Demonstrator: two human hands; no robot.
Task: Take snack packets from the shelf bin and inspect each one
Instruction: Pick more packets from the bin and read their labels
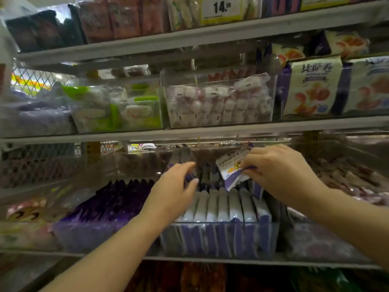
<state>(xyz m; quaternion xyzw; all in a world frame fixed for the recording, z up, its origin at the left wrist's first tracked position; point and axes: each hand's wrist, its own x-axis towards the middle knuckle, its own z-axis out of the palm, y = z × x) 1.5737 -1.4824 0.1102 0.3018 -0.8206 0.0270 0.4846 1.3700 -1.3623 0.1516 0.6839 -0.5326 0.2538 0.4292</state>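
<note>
A clear plastic bin point(221, 239) on the lower shelf holds a row of upright white and purple snack packets point(223, 205). My right hand point(280, 173) pinches one white and purple packet point(233, 167), lifted and tilted above the back of the row. My left hand point(174, 190) reaches into the bin on the left, fingers curled round the top of a purple packet point(188, 178) at the back; its grip is partly hidden.
Dark purple packets point(109, 203) fill the bin to the left. Pinkish wrapped snacks point(345, 180) lie in the bin to the right. The shelf above point(189, 133) carries clear bins of white sweets point(219, 104) and biscuit packs point(311, 87). A yellow price tag point(221, 9) sits higher up.
</note>
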